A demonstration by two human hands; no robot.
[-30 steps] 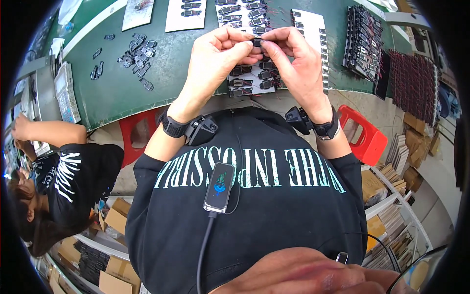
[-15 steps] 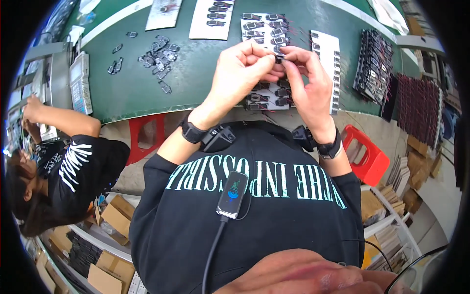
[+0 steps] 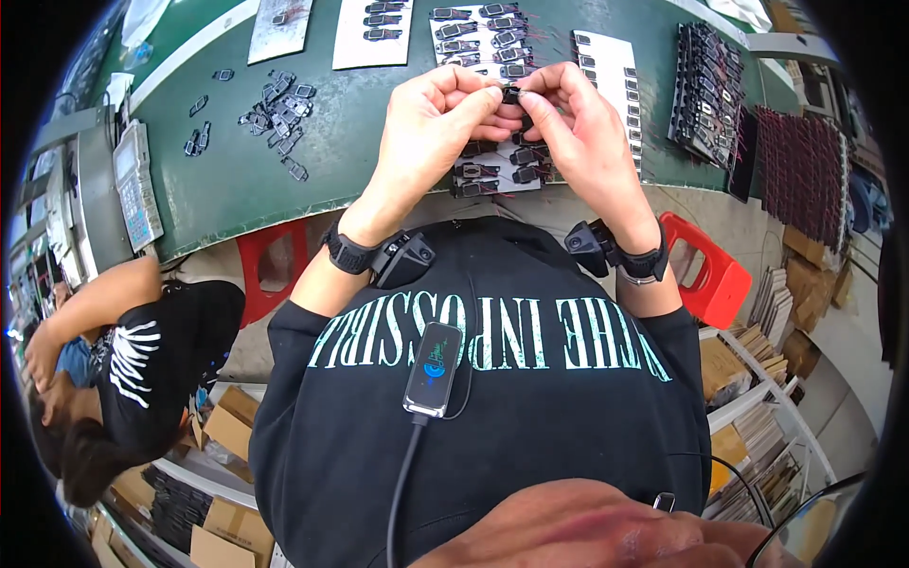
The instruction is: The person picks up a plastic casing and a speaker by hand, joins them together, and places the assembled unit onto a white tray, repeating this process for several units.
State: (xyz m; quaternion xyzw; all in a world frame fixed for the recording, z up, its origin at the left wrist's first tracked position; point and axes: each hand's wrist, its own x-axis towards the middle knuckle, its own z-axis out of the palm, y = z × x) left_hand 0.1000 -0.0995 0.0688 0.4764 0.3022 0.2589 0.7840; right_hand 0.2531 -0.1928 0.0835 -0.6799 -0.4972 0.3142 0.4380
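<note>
My left hand [image 3: 431, 123] and my right hand [image 3: 582, 123] meet above the table, thumbs and fingertips pinched on a small black part [image 3: 511, 96] between them. It resembles the small black speaker-like modules around it, but fingers cover much of it. Beneath both hands lies a white board [image 3: 483, 45] carrying columns of these black modules, some with thin red wires. My hands hide its middle. To the left, a loose pile of black modules [image 3: 279, 114] rests on the green tabletop [image 3: 355, 123].
More white boards with modules lie at the far left [image 3: 275, 47], far middle [image 3: 365, 58] and right [image 3: 611, 57]. A module-covered stack [image 3: 705, 104] and red-wired bundle [image 3: 805, 180] stand farther right. Red stools [image 3: 724, 284] flank me; a co-worker [image 3: 170, 322] sits left, near a keypad device [image 3: 137, 185].
My view has shifted, so the table sits higher and more to the left. Both hands still pinch the black part. The co-worker's arm has folded back toward their head.
</note>
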